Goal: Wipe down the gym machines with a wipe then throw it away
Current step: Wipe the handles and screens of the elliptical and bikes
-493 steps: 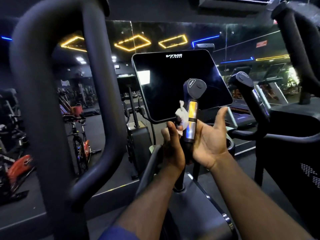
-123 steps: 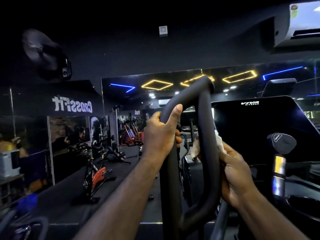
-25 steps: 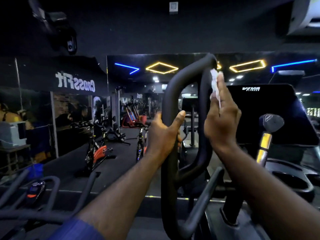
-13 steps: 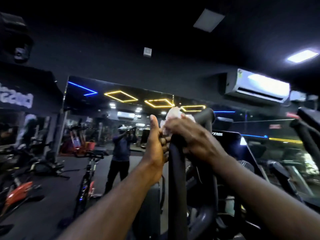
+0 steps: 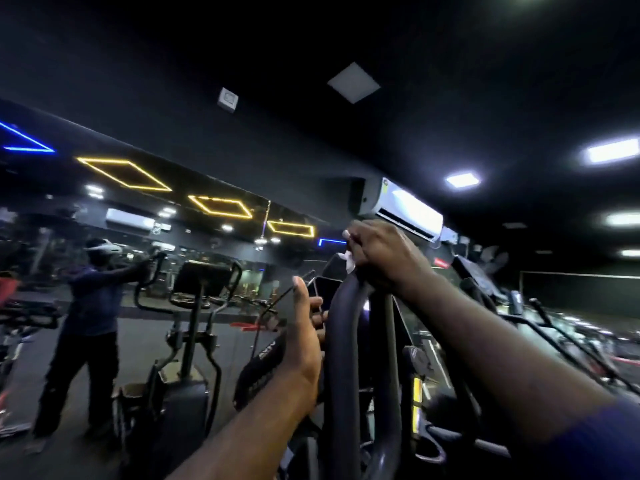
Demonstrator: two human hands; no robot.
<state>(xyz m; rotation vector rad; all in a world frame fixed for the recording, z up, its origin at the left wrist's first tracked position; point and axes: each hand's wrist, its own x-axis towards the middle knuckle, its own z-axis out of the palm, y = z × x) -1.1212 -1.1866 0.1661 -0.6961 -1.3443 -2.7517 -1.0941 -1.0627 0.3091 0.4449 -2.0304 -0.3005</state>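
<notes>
— How many wipes did you have?
— One crumpled white wipe (image 5: 349,263), which your right hand (image 5: 381,252) pinched atop the one smooth black looped handle (image 5: 341,344). Your left hand (image 5: 304,330) curled its fingers round the handle's left bar.

The right hand (image 5: 381,251) has carried the wipe (image 5: 349,263) atop the handle (image 5: 341,341).
</notes>
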